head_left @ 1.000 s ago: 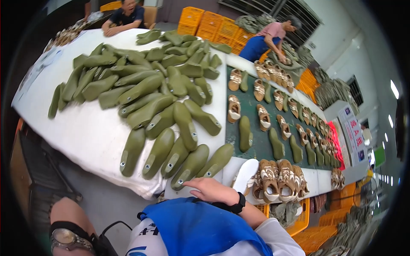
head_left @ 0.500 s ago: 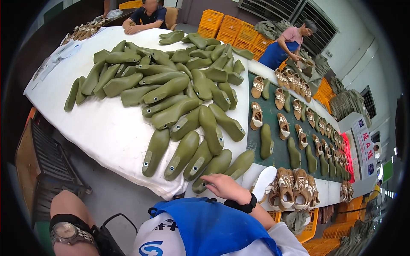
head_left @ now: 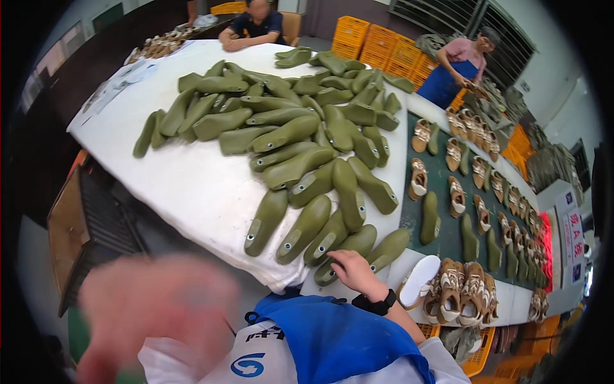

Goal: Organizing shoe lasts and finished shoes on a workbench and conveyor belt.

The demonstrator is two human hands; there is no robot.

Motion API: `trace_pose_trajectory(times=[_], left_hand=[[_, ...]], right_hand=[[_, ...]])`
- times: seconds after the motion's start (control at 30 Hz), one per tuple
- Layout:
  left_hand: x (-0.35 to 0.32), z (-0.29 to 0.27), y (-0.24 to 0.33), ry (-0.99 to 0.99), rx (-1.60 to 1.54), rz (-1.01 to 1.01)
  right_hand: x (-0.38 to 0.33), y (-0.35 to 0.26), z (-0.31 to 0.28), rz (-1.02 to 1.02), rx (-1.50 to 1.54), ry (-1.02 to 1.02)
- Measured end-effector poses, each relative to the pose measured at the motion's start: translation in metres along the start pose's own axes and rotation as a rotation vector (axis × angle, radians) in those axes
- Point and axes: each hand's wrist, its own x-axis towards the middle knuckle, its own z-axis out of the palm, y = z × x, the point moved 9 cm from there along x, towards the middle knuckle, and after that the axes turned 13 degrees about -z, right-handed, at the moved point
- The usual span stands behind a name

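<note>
Many green shoe lasts (head_left: 289,133) lie heaped on the white-covered table (head_left: 153,185). My right hand (head_left: 355,272), with a black watch at the wrist, rests its fingertips on the end of one near last (head_left: 359,242); the fingers look apart. Just right of that hand lies another last (head_left: 390,249). At the lower left my left hand (head_left: 160,301) is a large pink smear, raised close to the camera and away from the table; its fingers cannot be made out.
Brown-and-white shoes (head_left: 472,288) stand right of my right hand, beside a shoe showing its white sole (head_left: 419,280). A green belt (head_left: 417,221) carries rows of shoes and lasts. Two people work or sit beyond, near orange crates (head_left: 380,41). A dark slatted rack (head_left: 102,230) stands left.
My left arm has swung up and right into a blur. The whole view has shifted, with the table now farther right in the picture. My right hand stays at the same last.
</note>
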Motion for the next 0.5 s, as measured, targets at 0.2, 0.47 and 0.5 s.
trace_pose_trajectory(times=[0.2,0.47,0.5], left_hand=[[-0.047,-0.084,-0.199,0.143,1.824,-0.812],[-0.123,-0.206,-0.273,0.154,1.271,-1.144],[-0.121,-0.238,-0.268,0.288,1.256,-1.062]], right_hand=[[-0.013,0.034,0.022,-0.007,-0.075,0.046],[-0.005,0.036,0.019,-0.003,-0.121,0.333],[-0.003,0.038,0.023,0.021,-0.114,0.335]])
